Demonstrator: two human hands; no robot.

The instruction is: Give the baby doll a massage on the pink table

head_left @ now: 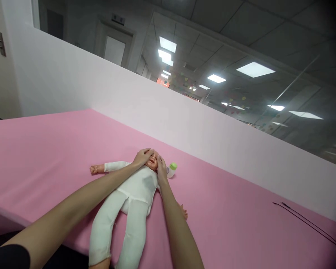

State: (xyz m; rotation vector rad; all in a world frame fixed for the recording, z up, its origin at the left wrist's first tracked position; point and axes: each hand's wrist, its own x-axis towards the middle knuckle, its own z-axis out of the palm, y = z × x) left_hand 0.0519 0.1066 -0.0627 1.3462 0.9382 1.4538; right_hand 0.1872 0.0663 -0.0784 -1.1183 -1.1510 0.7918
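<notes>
A baby doll [141, 183] in a white cloth body lies on its back on a pink-covered table [226, 209], its head away from me. My left hand [141, 157] rests against the left side of the doll's head, fingers laid flat toward the forehead. Along the other side of the face, my right hand [162, 169] lies with its fingers extended. Between them the doll's mouth and nose show; much of the head is covered by my hands. A small bottle with a green cap [172, 170] stands just right of my right hand, apart from it.
Behind the table runs a low white wall [123, 101] with glass above it. A thin dark cord or pair of strips [305, 221] lies at the right of the table. A door with a metal handle [0, 44] is at far left.
</notes>
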